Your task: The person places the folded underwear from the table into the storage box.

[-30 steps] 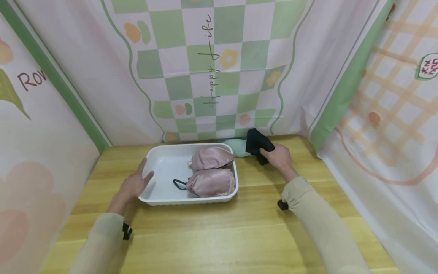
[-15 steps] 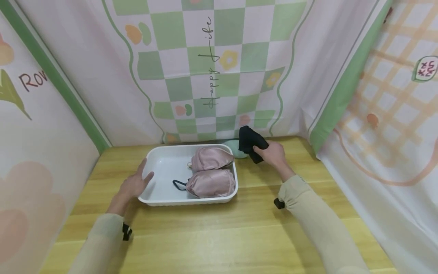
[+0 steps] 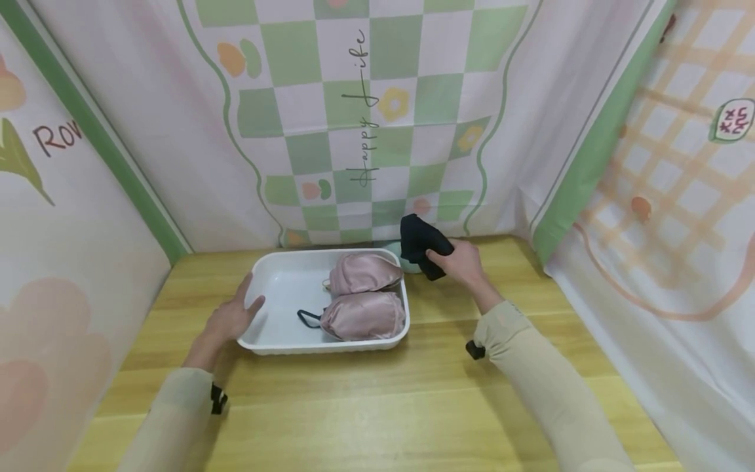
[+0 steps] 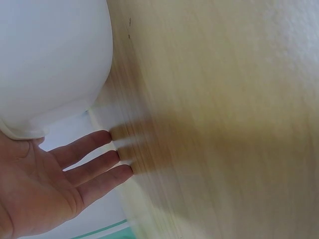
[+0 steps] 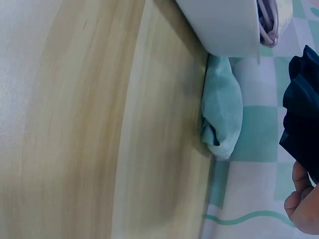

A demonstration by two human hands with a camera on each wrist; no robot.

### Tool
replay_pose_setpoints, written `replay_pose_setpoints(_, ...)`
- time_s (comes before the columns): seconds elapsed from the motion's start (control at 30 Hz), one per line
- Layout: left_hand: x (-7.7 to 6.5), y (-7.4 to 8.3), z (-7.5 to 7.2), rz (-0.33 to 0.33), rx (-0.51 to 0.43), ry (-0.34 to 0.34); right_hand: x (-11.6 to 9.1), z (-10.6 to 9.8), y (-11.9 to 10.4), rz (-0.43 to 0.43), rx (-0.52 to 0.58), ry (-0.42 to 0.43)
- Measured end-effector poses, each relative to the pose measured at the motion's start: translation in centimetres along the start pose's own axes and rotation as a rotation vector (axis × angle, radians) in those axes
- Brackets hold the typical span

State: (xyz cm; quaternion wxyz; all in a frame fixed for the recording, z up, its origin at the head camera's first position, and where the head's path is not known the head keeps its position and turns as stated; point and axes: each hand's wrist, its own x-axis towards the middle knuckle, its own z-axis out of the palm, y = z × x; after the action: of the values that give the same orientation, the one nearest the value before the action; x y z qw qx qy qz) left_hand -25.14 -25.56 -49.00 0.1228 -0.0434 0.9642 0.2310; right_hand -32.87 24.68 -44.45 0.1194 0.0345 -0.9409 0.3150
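Note:
My right hand (image 3: 464, 263) grips a folded black cloth item (image 3: 423, 244), pinched by the thumb and raised just right of the white tray (image 3: 277, 347). Its layered folds (image 5: 303, 99) show in the right wrist view. My left hand (image 3: 227, 320) rests at the tray's left rim, thumb over the inside. Its other fingers (image 4: 102, 184) stretch out straight beside the tray, tips close to the table. Two pink satin bundles (image 3: 366, 273) lie side by side in the tray's right half, the nearer bundle (image 3: 367, 316) with a dark cord loop.
A pale green cloth bundle (image 5: 222, 107) lies on the wooden table (image 3: 354, 406) behind the tray's right end, partly covered by the black item in the head view. A checkered green and white curtain (image 3: 392, 65) hangs along the back edge, with printed curtains (image 3: 660, 262) at the sides.
My right hand has moved left with the black cloth item, closer to the tray, covering more of the green bundle. The left hand and tray have stayed in place.

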Motion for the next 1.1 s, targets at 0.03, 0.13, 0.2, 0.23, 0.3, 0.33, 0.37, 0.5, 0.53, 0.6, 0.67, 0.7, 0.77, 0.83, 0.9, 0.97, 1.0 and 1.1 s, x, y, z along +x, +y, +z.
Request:
replay_pose_setpoints(0.03, 0.0, 0.0, 0.0, -0.001, 0.002, -0.001, 0.0, 0.0, -0.2, -0.004, 0.001, -0.002)
replay_pose_setpoints(0.13, 0.0, 0.0, 0.0, -0.006, 0.002, -0.005, 0.0, -0.1, -0.8, -0.014, 0.003, -0.016)
replay_pose_setpoints(0.2, -0.1, 0.0, 0.0, -0.008, 0.0, -0.007, 0.0, -0.1, -1.3, -0.026, -0.002, -0.022)
replay_pose_setpoints(0.23, -0.1, 0.0, 0.0, -0.008, 0.0, -0.007, -0.1, -0.1, -1.6, -0.035, -0.006, -0.024)
replay_pose_setpoints(0.3, -0.1, 0.1, 0.0, -0.007, 0.001, -0.007, -0.1, -0.1, -2.1, -0.046, -0.001, -0.026)
replay_pose_setpoints(0.33, -0.1, 0.1, 0.0, -0.008, -0.002, -0.005, -0.1, -0.1, -2.3, -0.052, 0.001, -0.027)
replay_pose_setpoints(0.37, -0.2, 0.1, 0.0, -0.007, -0.001, -0.005, -0.1, -0.1, -2.6, -0.057, 0.006, -0.029)
replay_pose_setpoints(0.5, -0.2, 0.2, -0.1, -0.005, -0.001, -0.005, -0.3, -0.1, -3.5, -0.069, 0.015, -0.039)
replay_pose_setpoints(0.53, -0.2, 0.2, -0.1, -0.005, -0.001, -0.006, -0.3, -0.1, -3.6, -0.075, 0.012, -0.043)
replay_pose_setpoints(0.6, -0.3, 0.3, -0.1, -0.004, 0.0, -0.008, -0.4, -0.1, -4.0, -0.081, 0.005, -0.051)
replay_pose_setpoints(0.67, -0.3, 0.3, -0.1, -0.006, -0.003, -0.01, -0.4, 0.0, -4.4, -0.088, 0.006, -0.055)
replay_pose_setpoints(0.7, -0.3, 0.3, -0.1, -0.005, -0.002, -0.011, -0.5, 0.0, -4.6, -0.09, 0.006, -0.055)
replay_pose_setpoints(0.77, -0.2, 0.3, -0.1, -0.003, 0.0, -0.012, -0.6, 0.0, -5.0, -0.097, 0.012, -0.058)
replay_pose_setpoints(0.83, -0.2, 0.2, -0.1, -0.005, -0.005, -0.013, -0.6, 0.1, -5.3, -0.103, 0.012, -0.063)
replay_pose_setpoints(0.9, -0.2, 0.2, -0.1, -0.007, -0.005, -0.014, -0.6, 0.1, -5.8, -0.104, 0.012, -0.074)
replay_pose_setpoints(0.97, -0.2, 0.1, -0.1, -0.006, -0.005, -0.015, -0.6, 0.2, -6.2, -0.103, 0.01, -0.092)
replay_pose_setpoints(1.0, -0.2, 0.1, -0.1, -0.007, -0.007, -0.015, -0.6, 0.2, -6.4, -0.102, 0.004, -0.101)
replay_pose_setpoints(1.1, -0.2, 0.2, -0.2, -0.006, -0.006, -0.014, -0.5, 0.3, -7.0, -0.103, -0.009, -0.123)
